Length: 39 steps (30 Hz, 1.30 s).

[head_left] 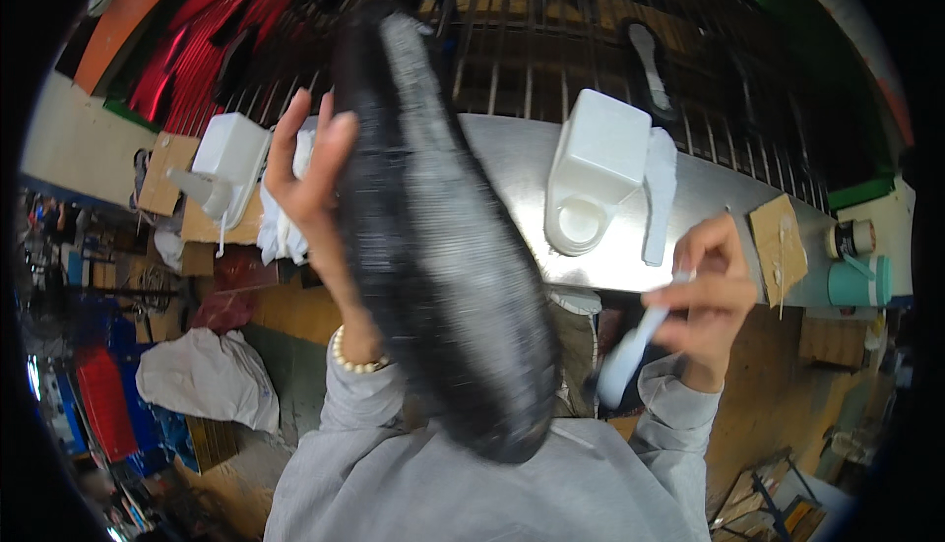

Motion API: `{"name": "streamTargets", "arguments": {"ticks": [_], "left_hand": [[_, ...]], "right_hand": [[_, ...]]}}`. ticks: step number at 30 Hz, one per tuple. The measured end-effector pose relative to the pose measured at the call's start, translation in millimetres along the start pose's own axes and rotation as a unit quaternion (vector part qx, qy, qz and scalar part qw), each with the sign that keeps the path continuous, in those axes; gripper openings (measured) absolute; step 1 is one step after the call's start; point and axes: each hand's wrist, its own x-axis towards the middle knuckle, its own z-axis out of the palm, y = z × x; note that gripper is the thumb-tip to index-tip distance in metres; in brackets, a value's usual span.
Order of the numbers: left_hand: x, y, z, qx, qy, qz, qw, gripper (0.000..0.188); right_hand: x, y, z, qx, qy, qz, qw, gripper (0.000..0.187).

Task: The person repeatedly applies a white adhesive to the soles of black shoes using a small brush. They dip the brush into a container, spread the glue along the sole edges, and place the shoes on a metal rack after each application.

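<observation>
My left hand [313,183] grips a long black shoe [458,247] from its left side, fingertips standing up past its edge. The shoe's underside faces me, with a paler grey band down the middle; motion blurs it. To the right, my right hand [707,296] pinches a slim white handled tool [630,360], whose lower end points down and left. Its tip is too blurred to name. Beyond that hand, a white plastic container [598,153] with a round cup at its front stands on the metal bench. A flat white strip [660,197] lies beside it.
A rack of metal bars [532,40] runs behind the metal bench [536,148], with a dark shoe sole [648,64] on it. At left stand a second white container [231,153] and a white cloth [281,227]. A cardboard piece [778,247] and teal mug [858,281] are at right.
</observation>
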Motion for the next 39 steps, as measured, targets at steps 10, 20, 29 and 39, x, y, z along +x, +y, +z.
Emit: {"name": "streamTargets", "arguments": {"ticks": [10,20,29,39], "left_hand": [[-22.4,-50.9,-66.6,-0.408,-0.116,-0.147,0.894,0.084],[-6.9,-45.0,-26.9,-0.008,-0.047,-0.039,0.998,0.082],[1.5,-38.4,-13.6,0.105,-0.044,0.027,0.993,0.079],[1.4,-32.9,-1.7,0.082,0.005,0.243,0.967,0.063]], "right_hand": [[-27.6,56.9,20.2,-0.484,-0.043,0.125,0.865,0.021],[-43.7,38.1,32.0,-0.218,0.107,0.318,0.917,0.017],[-14.2,-28.4,66.2,0.048,0.122,0.126,0.983,0.040],[36.5,-29.1,63.6,-0.078,0.110,0.040,0.990,0.039]]}}
